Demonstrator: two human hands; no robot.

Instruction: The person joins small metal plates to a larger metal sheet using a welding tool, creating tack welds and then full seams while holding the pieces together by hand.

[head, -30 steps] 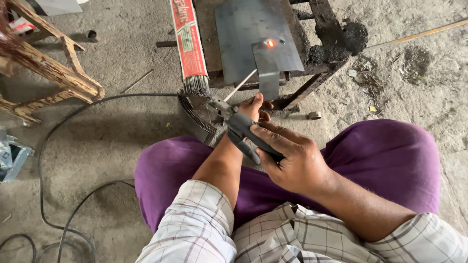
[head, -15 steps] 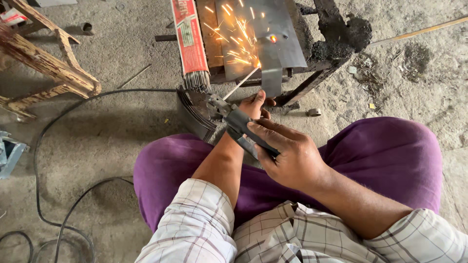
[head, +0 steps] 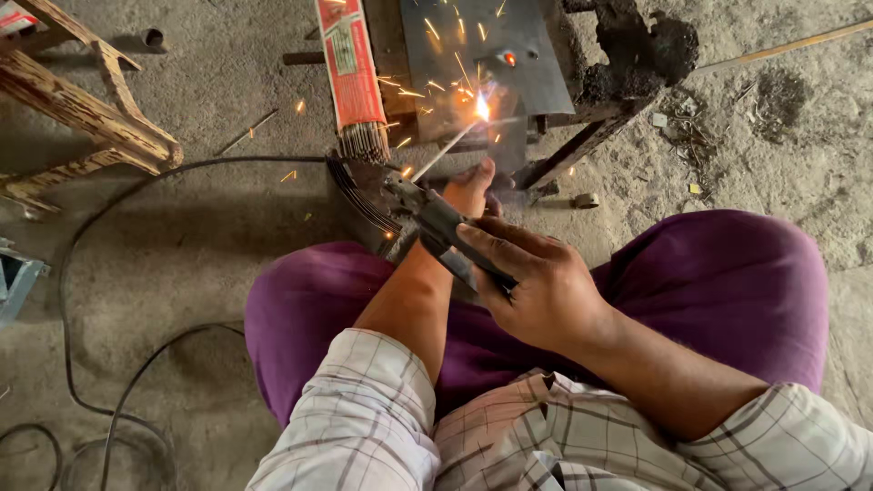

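right hand (head: 546, 291): yours, in the middle of the view above your purple-clad lap; fingers wrapped shut around the handle of the electrode holder (head: 436, 223).
left hand (head: 471, 186): yours, forearm running up from the checked sleeve; it sits just beyond the holder's head, close under the rod. fingers look curled, but you cannot tell what they press on — the holder hides most of them.
electrode holder: dark, clamp-type, angled up and to the left from your right palm; its jaws pinch the lower end of the welding rod (head: 443, 150).
welding rod: thin, pale, slanting up and right from the holder to the bright arc point (head: 482, 107).
arc point: white-yellow glare at the rod's tip, against the lower edge of the steel plate (head: 509, 36); sparks scatter left and upward across the plate.
steel plate: flat, dark grey, resting on a rough dark metal frame (head: 591, 136) — one small red-hot spot glows near its middle.
packet of electrodes (head: 350, 73): long red box, lying left of the plate, bare rod ends poking out of its near end.
cable (head: 82, 264): black, looping over the concrete floor at left, running toward the holder.
wooden frame (head: 82, 118): weathered, upper left corner.
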